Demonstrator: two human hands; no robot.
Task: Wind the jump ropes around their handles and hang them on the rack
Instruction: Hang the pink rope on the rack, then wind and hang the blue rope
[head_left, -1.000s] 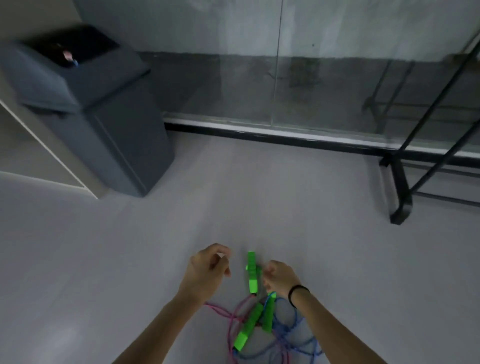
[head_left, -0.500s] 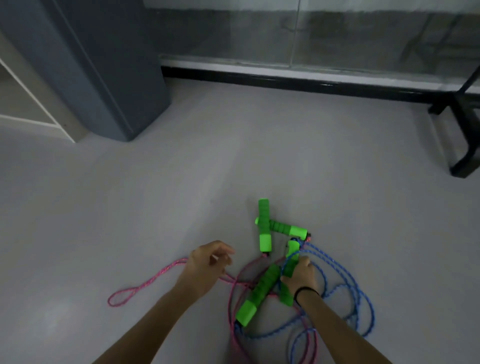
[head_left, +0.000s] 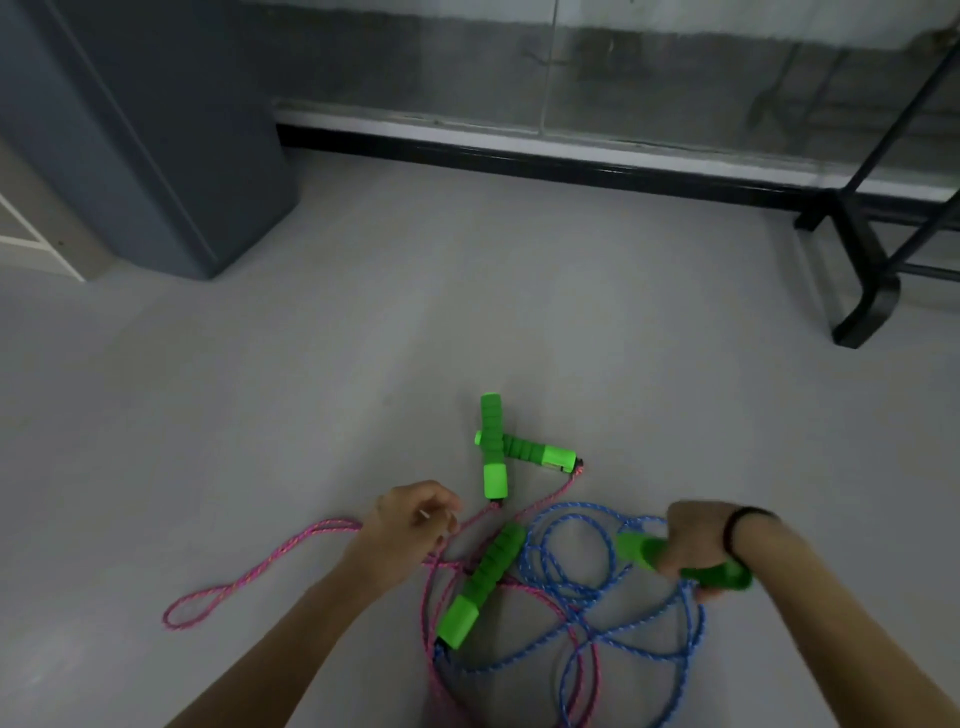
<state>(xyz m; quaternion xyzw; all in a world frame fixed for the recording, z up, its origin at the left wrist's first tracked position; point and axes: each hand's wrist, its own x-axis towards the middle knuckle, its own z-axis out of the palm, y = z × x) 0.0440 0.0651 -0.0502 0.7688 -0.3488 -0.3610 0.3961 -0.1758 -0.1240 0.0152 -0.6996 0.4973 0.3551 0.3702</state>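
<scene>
Two jump ropes lie tangled on the grey floor. The pink rope (head_left: 260, 571) loops out to the left, and its two green handles (head_left: 493, 457) lie crossed ahead of my hands. The blue rope (head_left: 571, 561) is coiled in loose loops at the lower middle. One of its green handles (head_left: 483, 592) lies on the floor. My right hand (head_left: 691, 540) grips the other green handle (head_left: 639, 551), lifted to the right. My left hand (head_left: 410, 525) hovers over the pink rope with fingers loosely curled; whether it holds the rope I cannot tell.
A dark grey bin (head_left: 156, 145) stands at the back left. A black metal rack (head_left: 872, 260) rises at the right edge, its foot on the floor. A glass wall with a black base rail (head_left: 519, 156) runs along the back.
My right hand has picked up a green handle of the blue rope and drawn it to the right. The view has come closer to the ropes. My left hand has barely moved.
</scene>
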